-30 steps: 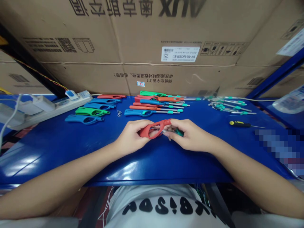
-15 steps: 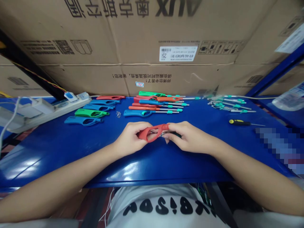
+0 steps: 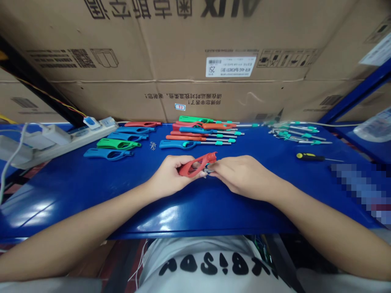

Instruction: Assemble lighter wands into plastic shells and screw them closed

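My left hand (image 3: 170, 174) is closed around a red plastic lighter handle (image 3: 210, 157) with a long loop opening, its front end tilted up to the right. My right hand (image 3: 246, 176) is at that front end with thumb and fingers pinched together. Small metal and teal parts (image 3: 209, 167) show between the handle and the right fingertips. What exactly the right fingers grip is hidden. Beyond the hands lies a row of assembled lighters (image 3: 195, 144) in blue, red, orange and green, with metal tubes and teal pieces.
Loose handles (image 3: 106, 154) lie at left beside small screws (image 3: 153, 145) and a power strip (image 3: 65, 146). Metal tubes with teal parts (image 3: 301, 132) are piled at back right, behind a yellow-black screwdriver (image 3: 310, 157). A large cardboard box (image 3: 171, 73) stands along the back of the blue table (image 3: 183, 211).
My right hand has turned, knuckles more upward, and its fingers have come off the handle's red tip, which now shows uncovered. The left hand keeps its hold, with the handle tilted up slightly more.
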The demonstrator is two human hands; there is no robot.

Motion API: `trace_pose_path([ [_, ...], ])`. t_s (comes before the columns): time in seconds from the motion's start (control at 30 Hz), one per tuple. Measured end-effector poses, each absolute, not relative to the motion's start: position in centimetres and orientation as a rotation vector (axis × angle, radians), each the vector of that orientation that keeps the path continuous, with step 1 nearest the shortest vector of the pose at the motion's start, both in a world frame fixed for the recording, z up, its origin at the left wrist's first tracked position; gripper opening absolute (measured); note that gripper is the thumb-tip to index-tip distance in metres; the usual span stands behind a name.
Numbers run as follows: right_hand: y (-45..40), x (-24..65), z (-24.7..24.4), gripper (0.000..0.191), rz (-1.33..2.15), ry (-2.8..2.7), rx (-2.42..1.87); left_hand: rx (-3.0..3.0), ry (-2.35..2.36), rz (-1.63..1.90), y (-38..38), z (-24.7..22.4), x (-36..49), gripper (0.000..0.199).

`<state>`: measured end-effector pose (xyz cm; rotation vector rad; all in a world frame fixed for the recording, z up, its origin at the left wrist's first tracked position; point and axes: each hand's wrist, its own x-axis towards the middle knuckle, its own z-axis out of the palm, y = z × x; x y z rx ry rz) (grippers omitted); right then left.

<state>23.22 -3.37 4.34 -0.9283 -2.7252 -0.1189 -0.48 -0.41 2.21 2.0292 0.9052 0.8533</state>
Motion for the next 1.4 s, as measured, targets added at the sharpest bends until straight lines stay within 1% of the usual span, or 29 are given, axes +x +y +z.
trace_pose_path([
  [0.2,-3.5,22.7,4.3,0.035,-0.281,-2.768,-0.91,2.045,0.928,0.86,-0.4,2.0,-0.4,0.032],
  [0.27,-3.3,22.8,4.3,0.034,-0.223,-2.762,-0.913,2.078,0.929,0.857,-0.5,2.0,-0.4,0.032],
  [0.37,-2.5,23.6,4.5,0.027,-0.019,-2.672,-0.974,2.136,0.938,0.86,-0.6,2.5,-0.3,0.034],
  [0.43,-1.8,24.2,4.7,0.024,0.118,-2.582,-1.058,2.168,0.948,0.876,-0.5,2.9,-0.4,0.045],
  [0.5,-1.2,24.8,4.8,0.026,0.208,-2.497,-1.175,2.182,0.979,0.896,0.0,3.4,-0.9,0.059],
  [0.57,-0.7,25.2,4.8,0.03,0.253,-2.446,-1.304,2.19,1.038,0.879,0.7,3.8,-1.5,0.064],
  [0.63,-0.3,25.3,4.7,0.036,0.245,-2.436,-1.414,2.226,1.091,0.759,1.3,4.0,-2.3,0.06],
  [0.7,0.0,25.3,4.4,0.045,0.162,-2.451,-1.478,2.287,1.108,0.582,1.7,4.0,-2.8,0.051],
  [0.77,0.3,25.3,4.1,0.048,0.08,-2.48,-1.49,2.346,1.102,0.466,1.8,3.9,-2.9,0.043],
  [0.83,0.5,25.5,3.9,0.045,0.067,-2.504,-1.455,2.386,1.106,0.458,1.6,3.6,-2.7,0.035],
  [0.97,0.4,25.6,3.8,0.042,0.183,-2.518,-1.36,2.423,1.123,0.529,1.3,2.4,-2.0,0.019],
  [1.07,0.3,25.4,3.8,0.03,0.332,-2.517,-1.245,2.426,1.101,0.558,1.3,1.6,-1.7,0.017],
  [1.13,0.4,25.4,3.6,0.026,0.412,-2.515,-1.155,2.417,1.081,0.588,1.4,1.4,-1.7,0.019],
  [1.3,1.4,26.9,3.8,0.026,0.469,-2.447,-1.071,2.343,1.056,0.632,2.5,2.7,-2.7,0.024],
  [1.4,2.3,28.7,4.6,0.031,0.445,-2.287,-1.125,2.268,1.244,0.661,3.7,3.6,-3.7,0.028],
])
